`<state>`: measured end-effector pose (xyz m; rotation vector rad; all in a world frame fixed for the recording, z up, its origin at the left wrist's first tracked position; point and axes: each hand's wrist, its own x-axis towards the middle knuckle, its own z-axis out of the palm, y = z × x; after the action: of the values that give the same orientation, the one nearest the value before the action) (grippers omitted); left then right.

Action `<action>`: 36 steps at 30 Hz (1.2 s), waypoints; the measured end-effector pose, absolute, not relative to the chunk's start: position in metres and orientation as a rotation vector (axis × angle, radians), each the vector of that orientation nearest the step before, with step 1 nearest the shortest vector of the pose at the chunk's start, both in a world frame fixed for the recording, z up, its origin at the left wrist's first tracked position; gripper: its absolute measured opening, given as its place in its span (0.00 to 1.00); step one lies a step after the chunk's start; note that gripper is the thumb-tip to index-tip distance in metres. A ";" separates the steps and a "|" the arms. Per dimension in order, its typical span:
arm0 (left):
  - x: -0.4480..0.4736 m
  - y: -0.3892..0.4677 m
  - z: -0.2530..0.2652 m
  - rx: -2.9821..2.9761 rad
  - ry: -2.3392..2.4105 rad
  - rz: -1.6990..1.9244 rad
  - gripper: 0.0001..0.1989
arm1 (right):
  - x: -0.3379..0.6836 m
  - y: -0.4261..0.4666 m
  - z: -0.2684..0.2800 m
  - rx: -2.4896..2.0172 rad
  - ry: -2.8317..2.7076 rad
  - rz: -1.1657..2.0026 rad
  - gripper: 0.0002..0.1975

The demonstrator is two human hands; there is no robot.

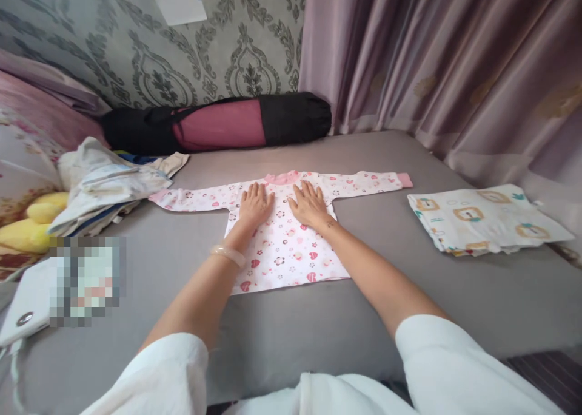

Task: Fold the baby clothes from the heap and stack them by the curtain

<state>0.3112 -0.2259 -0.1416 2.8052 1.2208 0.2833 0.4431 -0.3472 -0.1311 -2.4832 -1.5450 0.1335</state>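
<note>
A small white long-sleeved shirt with pink hearts and flowers lies spread flat on the grey bed sheet. Its pink collar points away from me, and both sleeves stretch out to the sides. My left hand rests palm down on the upper left of the shirt's chest, fingers extended. On the upper right of the chest, my right hand also lies flat with its fingers slightly spread. Neither hand grips the fabric. A pale bangle circles my left wrist.
Folded cloth with animal prints lies at the right. On the left are a pile of clothes, a yellow plush and a white device with a cable. A black and maroon roll bag lies along the patterned wall, beside purple curtains.
</note>
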 end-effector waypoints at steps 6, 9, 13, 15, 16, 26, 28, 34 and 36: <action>0.263 -0.228 -0.134 2.885 1.070 0.125 0.32 | 0.423 -0.406 -0.126 -2.424 -1.661 0.129 0.33; 0.244 -0.236 -0.133 2.922 0.996 0.074 0.33 | 0.412 -0.435 -0.122 -2.378 -1.749 0.164 0.34; 0.224 -0.247 -0.133 2.934 0.914 0.008 0.33 | 0.403 -0.460 -0.117 -2.343 -1.845 0.258 0.35; 0.215 -0.254 -0.132 2.940 0.867 -0.020 0.32 | 0.399 -0.468 -0.114 -2.315 -1.891 0.289 0.36; 0.211 -0.258 -0.130 2.935 0.854 -0.039 0.32 | 0.397 -0.472 -0.113 -2.292 -1.923 0.302 0.35; 0.202 -0.343 -0.120 2.889 0.516 -0.018 0.34 | 0.378 -0.508 -0.100 -1.875 -2.284 0.374 0.27; 0.196 -0.347 -0.120 2.882 0.498 -0.009 0.34 | 0.378 -0.515 -0.098 -1.843 -2.286 0.423 0.27; 0.168 -0.310 -0.127 2.882 0.663 -0.001 0.35 | 0.392 -0.533 -0.085 -1.784 -2.215 0.674 0.27; 0.162 -0.297 -0.129 2.866 0.790 -0.030 0.35 | 0.402 -0.536 -0.080 -1.750 -2.170 0.798 0.28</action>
<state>0.1618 -0.2971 -0.1289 2.8660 0.7902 -0.0299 0.4019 -0.5356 -0.0804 -1.7497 -2.1702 0.7983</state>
